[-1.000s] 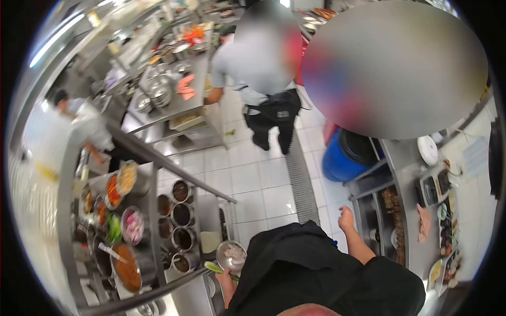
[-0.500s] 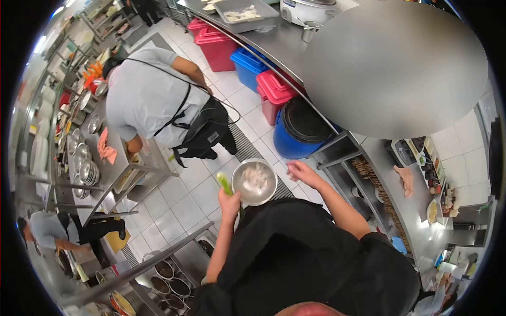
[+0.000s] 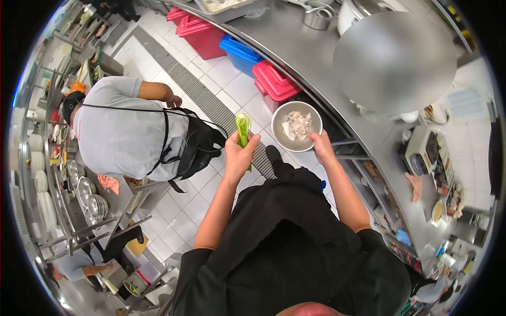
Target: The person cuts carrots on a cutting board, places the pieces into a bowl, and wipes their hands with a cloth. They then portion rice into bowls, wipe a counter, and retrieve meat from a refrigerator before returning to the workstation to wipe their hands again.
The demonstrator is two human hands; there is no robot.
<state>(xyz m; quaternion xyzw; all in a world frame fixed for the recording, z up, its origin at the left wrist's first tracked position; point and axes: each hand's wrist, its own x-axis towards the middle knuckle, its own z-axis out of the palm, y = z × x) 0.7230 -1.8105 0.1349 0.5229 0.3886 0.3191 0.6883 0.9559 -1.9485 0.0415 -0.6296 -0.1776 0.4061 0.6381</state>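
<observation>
My left hand (image 3: 240,155) is closed around a green leafy stalk (image 3: 243,129), whose pale cut end points up. On the right, my right hand (image 3: 322,146) grips the lower right rim of a round metal bowl (image 3: 308,144). Pale, whitish-pink pieces of food (image 3: 298,126) lie inside the bowl. The bowl and the stalk are apart, both held in front of my body above the tiled floor.
A co-worker in a grey shirt (image 3: 121,126) bends over a counter at the left. Red bins (image 3: 203,39) and a blue bin (image 3: 240,55) stand under the long steel counter (image 3: 295,50). A floor grate (image 3: 197,87) crosses the tiles. Another person (image 3: 79,265) is at lower left.
My right hand, free before, now holds the bowl's rim. The bowl has moved right and up, away from my left hand. The steel counter and bins appear nearer, and the co-worker appears farther left.
</observation>
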